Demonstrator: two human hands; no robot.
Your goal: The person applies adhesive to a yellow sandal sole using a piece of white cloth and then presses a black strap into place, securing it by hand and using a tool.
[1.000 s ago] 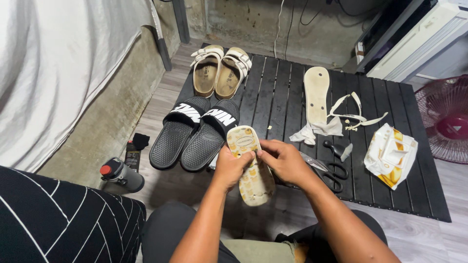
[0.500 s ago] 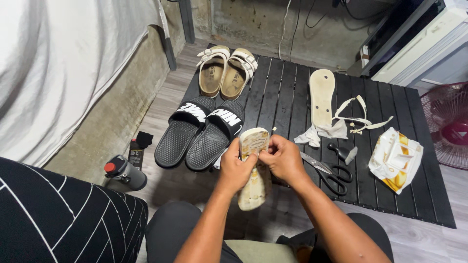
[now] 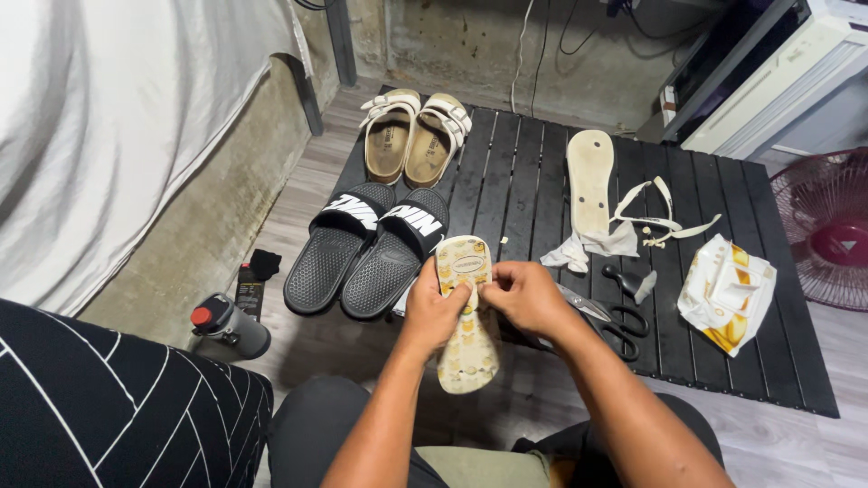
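I hold a cream flip-flop sole with a yellow pattern [image 3: 467,348] above the near edge of the black slatted mat [image 3: 515,181]. My left hand [image 3: 434,312] grips its left side near the middle. My right hand [image 3: 526,298] pinches the sole's middle from the right, fingertips close to those of the left hand. A second bare cream sole [image 3: 589,185] lies farther back on the mat, with loose white straps [image 3: 665,212] and a crumpled white cloth [image 3: 588,248] beside it.
Black slides [image 3: 366,248] and tan buckled sandals [image 3: 416,136] sit at the mat's left. Black-handled scissors [image 3: 619,316] lie by my right wrist. A white and yellow packet [image 3: 728,294] is at the right, a red fan [image 3: 832,230] beyond. A capped bottle [image 3: 231,325] stands on the floor.
The sole has turned from slanting to nearly straight in my hands. Both hands have closed in on its middle, fingertips now together.
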